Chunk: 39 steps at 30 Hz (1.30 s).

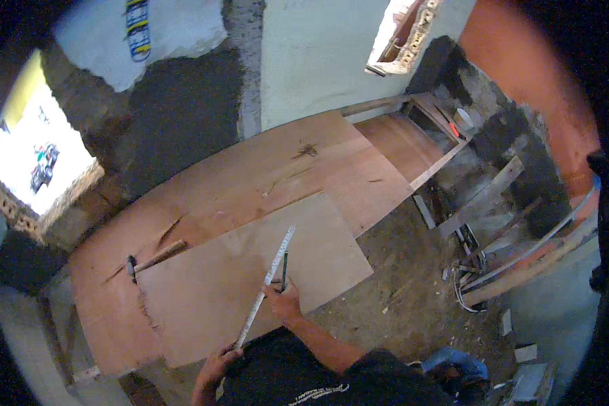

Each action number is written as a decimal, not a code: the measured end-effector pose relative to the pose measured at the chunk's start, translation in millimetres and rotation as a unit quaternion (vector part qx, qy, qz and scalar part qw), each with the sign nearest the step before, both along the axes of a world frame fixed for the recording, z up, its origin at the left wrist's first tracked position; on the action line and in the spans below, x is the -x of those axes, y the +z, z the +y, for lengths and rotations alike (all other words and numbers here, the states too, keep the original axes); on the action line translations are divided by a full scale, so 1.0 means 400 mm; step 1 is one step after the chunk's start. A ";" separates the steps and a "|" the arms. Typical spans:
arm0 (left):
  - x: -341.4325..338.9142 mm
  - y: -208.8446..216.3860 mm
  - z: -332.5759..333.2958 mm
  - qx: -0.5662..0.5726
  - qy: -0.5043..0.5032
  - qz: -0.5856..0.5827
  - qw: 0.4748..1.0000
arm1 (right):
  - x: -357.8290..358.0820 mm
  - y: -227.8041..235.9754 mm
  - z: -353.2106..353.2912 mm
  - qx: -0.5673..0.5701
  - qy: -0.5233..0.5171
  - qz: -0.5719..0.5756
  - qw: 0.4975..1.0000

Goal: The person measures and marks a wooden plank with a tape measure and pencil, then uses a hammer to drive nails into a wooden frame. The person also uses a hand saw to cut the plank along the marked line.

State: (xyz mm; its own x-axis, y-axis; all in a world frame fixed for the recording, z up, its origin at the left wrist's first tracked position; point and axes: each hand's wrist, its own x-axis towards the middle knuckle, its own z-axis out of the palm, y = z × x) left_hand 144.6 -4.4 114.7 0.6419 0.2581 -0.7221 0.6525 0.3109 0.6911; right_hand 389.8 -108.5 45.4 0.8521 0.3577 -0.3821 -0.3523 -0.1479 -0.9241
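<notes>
A white measuring rule (269, 276) with dark markings lies slantwise over a pale plywood sheet (203, 291). My left hand (221, 360), at the sheet's near edge, is closed on the rule's lower end. My right hand (284, 303) is closed on a dark pencil (285, 265), which points away from me, and its fingers touch the rule's middle. The pale sheet rests on a larger reddish plywood panel (250, 177). Left of the sheet lies a hammer (131, 269), its wooden handle reaching along the sheet's far edge.
Beyond the panel at right, a wooden frame (430, 166) carries an orange-handled tool (453, 129). A white cup (463, 119) stands beside it. Scrap wood (484, 193) and cables lie on the right. Small debris (307, 150) is scattered on the panel. Wall openings (44, 152) lie beyond.
</notes>
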 end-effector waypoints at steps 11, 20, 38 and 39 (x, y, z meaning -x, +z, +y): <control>-0.065 -0.002 0.209 0.003 0.063 -0.055 0.996 | -0.109 -0.015 0.080 -0.025 -0.051 0.002 0.998; 0.122 -0.108 0.597 -0.082 0.006 0.041 0.996 | -0.351 -0.005 0.004 -0.075 -0.327 -0.011 0.942; 0.139 -0.313 0.999 -0.200 0.003 -0.069 0.977 | -0.470 -0.184 0.258 0.107 -0.380 -0.103 0.913; 0.127 -0.319 0.999 -0.183 0.008 -0.090 0.979 | -0.484 -0.185 0.266 0.144 -0.369 -0.142 0.907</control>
